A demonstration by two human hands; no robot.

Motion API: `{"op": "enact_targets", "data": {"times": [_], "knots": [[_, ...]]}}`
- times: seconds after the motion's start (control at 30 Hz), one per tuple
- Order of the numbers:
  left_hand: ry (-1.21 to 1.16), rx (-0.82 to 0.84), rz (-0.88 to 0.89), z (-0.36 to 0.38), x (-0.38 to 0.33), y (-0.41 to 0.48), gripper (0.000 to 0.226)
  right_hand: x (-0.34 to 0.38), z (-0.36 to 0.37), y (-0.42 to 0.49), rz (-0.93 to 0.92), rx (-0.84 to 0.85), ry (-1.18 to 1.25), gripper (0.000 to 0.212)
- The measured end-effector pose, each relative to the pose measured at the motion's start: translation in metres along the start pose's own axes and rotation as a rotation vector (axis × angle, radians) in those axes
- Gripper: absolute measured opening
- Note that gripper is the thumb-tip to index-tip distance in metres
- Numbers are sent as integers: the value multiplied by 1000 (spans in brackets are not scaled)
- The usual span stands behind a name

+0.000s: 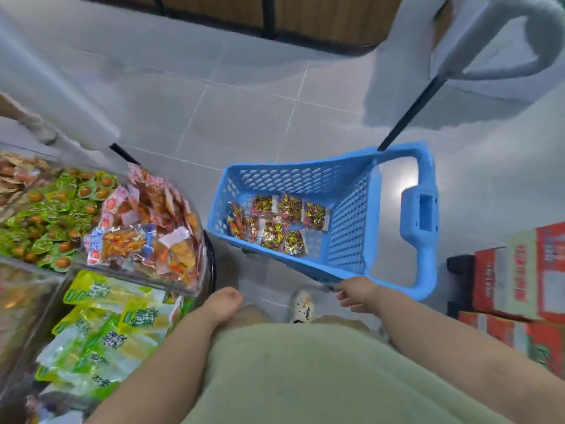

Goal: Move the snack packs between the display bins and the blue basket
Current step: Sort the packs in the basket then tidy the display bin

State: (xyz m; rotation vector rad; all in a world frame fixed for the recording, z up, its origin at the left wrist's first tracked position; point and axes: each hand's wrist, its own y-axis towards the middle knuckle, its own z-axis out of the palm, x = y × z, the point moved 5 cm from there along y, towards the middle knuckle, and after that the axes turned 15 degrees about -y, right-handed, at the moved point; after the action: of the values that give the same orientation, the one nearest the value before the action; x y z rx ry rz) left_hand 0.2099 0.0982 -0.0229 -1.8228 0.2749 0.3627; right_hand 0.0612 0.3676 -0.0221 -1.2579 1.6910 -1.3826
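The blue basket [293,175] stands tilted on the grey tile floor, with several shiny red-and-yellow snack packs [275,221] lying on its bottom. My right hand [357,293] grips the basket's near rim. My left hand [224,301] hangs by my body just below the corner of the display bins, fingers pointing down and mostly hidden, and nothing shows in it. The nearest bin holds red and orange snack packs [146,228]. Beside it lie green packs [55,215], and yellow-green packs [107,325] fill the bin below.
The basket's big blue handle [419,209] sticks out to the right, and a black pole [409,114] rises from its far corner. Red and white cardboard boxes [519,270] are stacked at the right. Dark shelving runs along the far side of the floor.
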Motion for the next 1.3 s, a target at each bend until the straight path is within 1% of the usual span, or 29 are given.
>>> {"op": "enact_targets", "data": {"times": [0.07,0.17,0.3,0.37,0.43,0.47,0.57,0.67,0.77,0.83,0.9,0.97,1.07,1.2,1.3], "knots": [[1,38,11,4,-23,8,24,4,-8,2,18,57,20,11],[1,35,11,2,-53,26,29,14,-12,6,24,116,83,15],[57,81,15,-2,-94,56,29,36,-19,20,25,74,205,18],[73,103,33,-10,-117,73,26,51,-25,29,36,34,320,21],[155,126,72,-21,-140,90,25,67,-34,39,45,-14,371,11],[208,147,91,-27,-150,98,26,76,-39,43,49,-38,370,9],[355,181,90,-46,-173,124,30,98,-51,55,70,-88,381,21],[434,191,46,-64,-190,147,31,120,-52,72,85,-45,320,24],[477,188,32,-75,-201,168,36,137,-50,96,102,-78,287,15],[476,190,39,-77,-203,181,37,147,-43,113,79,-64,241,10],[457,200,34,-75,-199,193,37,156,-33,133,61,-19,175,11],[415,204,15,-70,-191,205,36,161,-24,154,72,9,162,13],[318,191,-7,-63,-172,226,29,171,-8,188,64,29,136,30],[227,167,-76,-54,-135,248,20,177,10,228,64,17,230,48],[163,126,-149,-48,-113,258,24,179,30,253,70,57,301,59]]}}
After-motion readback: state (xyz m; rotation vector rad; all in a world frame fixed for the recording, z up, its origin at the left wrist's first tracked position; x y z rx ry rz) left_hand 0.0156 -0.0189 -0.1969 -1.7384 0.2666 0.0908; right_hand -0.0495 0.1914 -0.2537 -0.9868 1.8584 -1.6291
